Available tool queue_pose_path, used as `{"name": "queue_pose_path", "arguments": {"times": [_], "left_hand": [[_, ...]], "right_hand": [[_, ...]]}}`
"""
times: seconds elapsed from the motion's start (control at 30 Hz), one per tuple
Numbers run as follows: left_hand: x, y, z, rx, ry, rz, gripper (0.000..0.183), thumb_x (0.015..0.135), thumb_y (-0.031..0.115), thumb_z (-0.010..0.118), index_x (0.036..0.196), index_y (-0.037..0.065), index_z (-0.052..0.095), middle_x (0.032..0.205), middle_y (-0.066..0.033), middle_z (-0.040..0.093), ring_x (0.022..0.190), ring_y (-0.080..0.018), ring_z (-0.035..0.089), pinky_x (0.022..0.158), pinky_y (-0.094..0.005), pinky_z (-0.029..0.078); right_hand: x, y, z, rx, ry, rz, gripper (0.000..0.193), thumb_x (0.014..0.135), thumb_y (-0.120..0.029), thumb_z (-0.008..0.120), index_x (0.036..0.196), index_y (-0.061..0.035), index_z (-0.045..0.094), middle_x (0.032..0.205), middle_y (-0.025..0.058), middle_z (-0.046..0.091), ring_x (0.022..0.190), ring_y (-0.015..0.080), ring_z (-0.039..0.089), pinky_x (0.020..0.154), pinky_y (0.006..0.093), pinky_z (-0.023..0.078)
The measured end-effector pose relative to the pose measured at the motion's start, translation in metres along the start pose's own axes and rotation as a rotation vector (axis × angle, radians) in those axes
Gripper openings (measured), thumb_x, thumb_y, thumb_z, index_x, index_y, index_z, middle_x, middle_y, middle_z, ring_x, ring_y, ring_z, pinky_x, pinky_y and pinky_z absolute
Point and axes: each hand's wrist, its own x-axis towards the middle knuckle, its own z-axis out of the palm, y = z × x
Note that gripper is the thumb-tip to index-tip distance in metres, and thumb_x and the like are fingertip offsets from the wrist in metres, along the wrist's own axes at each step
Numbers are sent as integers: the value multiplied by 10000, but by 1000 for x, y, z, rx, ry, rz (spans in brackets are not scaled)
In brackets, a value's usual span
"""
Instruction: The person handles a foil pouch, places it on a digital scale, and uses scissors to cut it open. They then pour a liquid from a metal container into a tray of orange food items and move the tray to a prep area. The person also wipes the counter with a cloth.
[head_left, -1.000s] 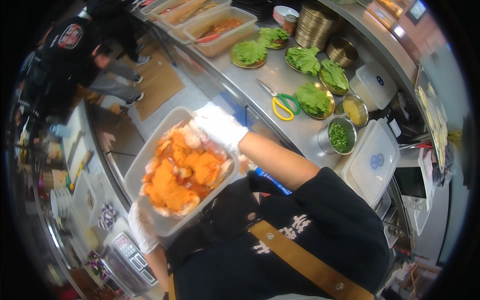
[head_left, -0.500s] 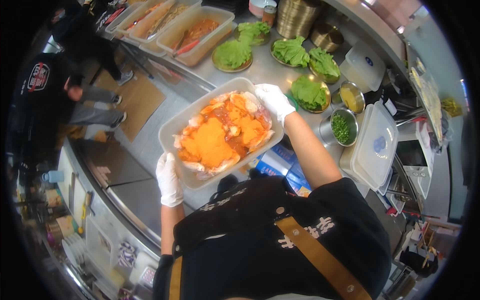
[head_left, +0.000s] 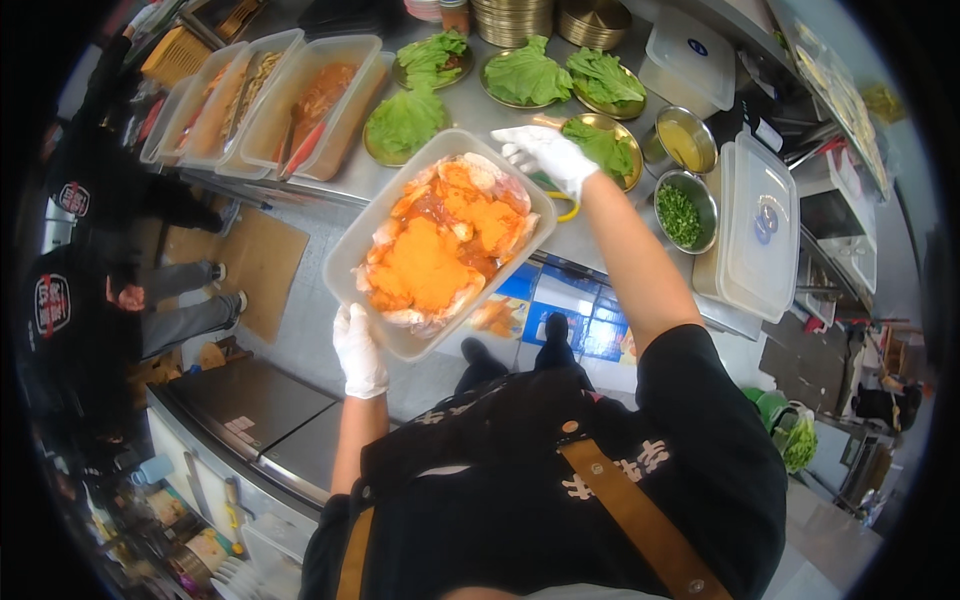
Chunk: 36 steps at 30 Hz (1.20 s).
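Observation:
A translucent plastic tub (head_left: 343,258) is in front of me, its far end over the edge of the steel counter. Inside lie raw meat pieces that look like chicken, with red-brown sauce and a heap of orange powder (head_left: 420,268) on top. My left hand (head_left: 358,352), in a white glove, is closed on the near left corner of the tub. At the far right rim is my right hand (head_left: 550,162), gloved too, its fingers stretched out and apart. Whether it still touches the rim is hard to see.
Several plates of green lettuce (head_left: 525,72) stand on the counter, with bowls of chopped green onion (head_left: 680,215) and yellow liquid (head_left: 683,150) at the right. Open food tubs (head_left: 310,105) are at the far left. A lidded tub (head_left: 760,225) stands right. Co-workers (head_left: 75,290) are at left.
My right hand has loosened from the tub's rim and its fingers have straightened. The tub is now slightly farther toward the counter. The whole view has shifted.

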Motion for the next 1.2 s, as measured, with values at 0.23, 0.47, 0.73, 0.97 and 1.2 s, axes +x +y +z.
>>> {"name": "queue_pose_path", "arguments": {"times": [0.23, 0.47, 0.73, 0.97, 1.2], "left_hand": [[-5, 3, 0, -2, 24, 28, 321, 1011, 168, 476, 1257, -32, 517, 1133, -86, 613, 995, -157, 587, 869, -289, 471], [-7, 5, -3, 72, 11, 108, 312, 1010, 179, 475, 1241, -24, 529, 1129, -81, 616, 987, -153, 584, 855, -281, 467], [-17, 2, 1, 1, -43, 44, 321, 1017, 173, 447, 1268, -15, 516, 1126, -77, 611, 945, -145, 588, 808, -267, 477], [-26, 14, 35, -161, -256, -88, 407, 1019, 154, 408, 1408, 38, 371, 1270, -130, 539, 1044, -242, 618, 757, -345, 576], [-43, 22, 34, -287, -381, -175, 445, 996, 227, 540, 1393, 86, 397, 1330, -139, 531, 1109, -298, 614, 855, -433, 563]], "right_hand": [[-77, 35, 0, -1348, 111, -188, 380, 948, -133, 442, 1323, -76, 462, 1191, 158, 555, 1087, 314, 585, 871, 403, 522], [-51, 44, 7, -1528, 94, 46, 536, 939, -94, 450, 1458, -88, 312, 1120, 176, 582, 1019, 321, 612, 780, 465, 544], [-107, 5, 0, -1326, 97, 455, 636, 942, -176, 448, 1522, -74, 209, 1175, 243, 633, 1018, 366, 657, 871, 468, 507], [-156, 28, 17, -803, 385, 393, 701, 841, -305, 596, 1461, -60, 378, 1191, 230, 631, 1080, 341, 626, 909, 395, 489], [-259, 40, 88, 51, 400, 396, 433, 865, -56, 605, 1297, -48, 574, 805, 6, 605, 645, 59, 495, 554, 212, 387]]}}
